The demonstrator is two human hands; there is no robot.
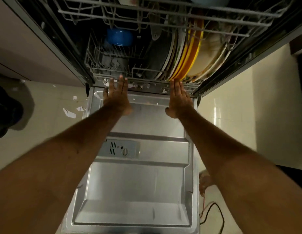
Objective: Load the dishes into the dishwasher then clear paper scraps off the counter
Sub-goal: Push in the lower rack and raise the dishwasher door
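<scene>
The dishwasher stands open with its steel door [138,183] folded flat toward me. The lower rack [96,68] sits inside and holds several plates on edge, among them yellow plates [189,56] and white ones [170,53]. A blue cup [119,37] lies further back on the left. My left hand [116,97] and my right hand [178,98] reach out with straight fingers, the fingertips touching the front rim of the lower rack. The upper rack [163,12] hangs above. Paper scraps [138,86] lie along the rack's front edge.
More paper scraps [69,113] lie on the tiled floor left of the door. A dark object [7,108] sits at the far left. Cables [212,211] trail on the floor at the right. Cabinet fronts flank the dishwasher on both sides.
</scene>
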